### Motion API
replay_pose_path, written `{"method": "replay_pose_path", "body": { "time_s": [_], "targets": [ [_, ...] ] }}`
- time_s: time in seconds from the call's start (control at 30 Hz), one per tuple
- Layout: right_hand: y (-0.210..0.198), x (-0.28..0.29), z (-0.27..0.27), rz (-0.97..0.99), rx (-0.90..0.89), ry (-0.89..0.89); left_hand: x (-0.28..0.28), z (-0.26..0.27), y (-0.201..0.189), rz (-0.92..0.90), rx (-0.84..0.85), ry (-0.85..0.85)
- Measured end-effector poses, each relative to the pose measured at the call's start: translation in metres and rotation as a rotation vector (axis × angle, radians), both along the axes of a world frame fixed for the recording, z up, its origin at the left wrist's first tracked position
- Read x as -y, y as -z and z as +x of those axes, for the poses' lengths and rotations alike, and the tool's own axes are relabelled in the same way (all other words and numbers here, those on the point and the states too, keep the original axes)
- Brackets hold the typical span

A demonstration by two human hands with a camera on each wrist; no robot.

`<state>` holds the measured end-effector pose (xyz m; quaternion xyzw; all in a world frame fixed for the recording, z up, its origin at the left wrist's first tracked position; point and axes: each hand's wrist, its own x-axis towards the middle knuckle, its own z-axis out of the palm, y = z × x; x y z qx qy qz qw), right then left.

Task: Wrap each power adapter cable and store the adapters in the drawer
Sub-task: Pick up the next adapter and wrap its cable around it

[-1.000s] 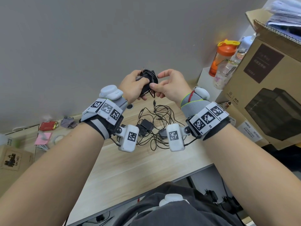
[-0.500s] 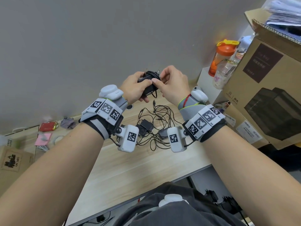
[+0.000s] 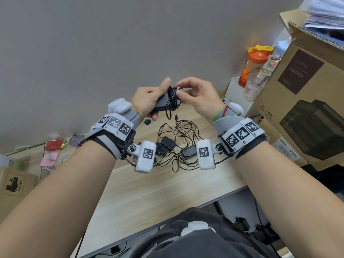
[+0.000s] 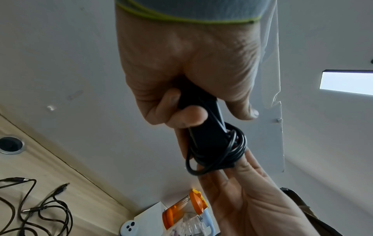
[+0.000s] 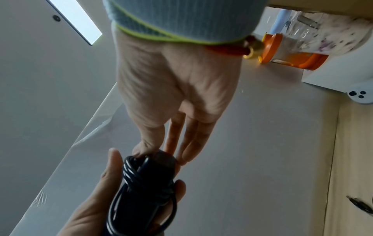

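I hold a black power adapter in the air above the desk, its cable coiled round its far end. My left hand grips the adapter body, thumb on top. My right hand pinches the cable's plug tip at the coil between thumb and forefinger, its other fingers extended. A short loop of cable hangs below. Several more black adapters lie in a tangle of loose cables on the wooden desk. No drawer is visible.
A big cardboard box stands at the right, with an orange-lidded bottle and a clear bottle on a white box beside it. A red pouch, pink notes and a small carton lie left. A grommet hole is under my left hand.
My right hand has brought the cable end over the top of the coil and now pinches the plug tip there. The adapter has tilted flatter in my left hand.
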<state>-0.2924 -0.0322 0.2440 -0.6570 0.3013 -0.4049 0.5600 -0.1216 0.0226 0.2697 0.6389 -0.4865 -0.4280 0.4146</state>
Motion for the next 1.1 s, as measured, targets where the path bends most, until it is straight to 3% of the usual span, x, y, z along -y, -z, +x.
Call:
{"method": "replay_pose_path", "body": {
  "time_s": [0.13, 0.37, 0.6, 0.9, 1.1],
  "targets": [
    [-0.002, 0.0, 0.002, -0.012, 0.002, 0.002, -0.002, -0.001, -0.002, -0.002, 0.022, 0.033],
    [-0.001, 0.007, 0.002, 0.062, -0.026, 0.175, -0.004, -0.002, -0.003, 0.033, 0.064, 0.104],
    [-0.004, 0.007, 0.001, 0.09, -0.076, 0.133, -0.001, -0.002, -0.003, 0.026, 0.119, 0.126],
    [0.008, 0.013, 0.002, 0.052, -0.177, 0.283, -0.001, -0.008, 0.004, 0.054, 0.121, 0.217],
    [0.015, 0.016, -0.002, 0.13, -0.241, 0.252, 0.001, -0.009, 0.012, 0.048, 0.123, 0.224]
  ]
}}
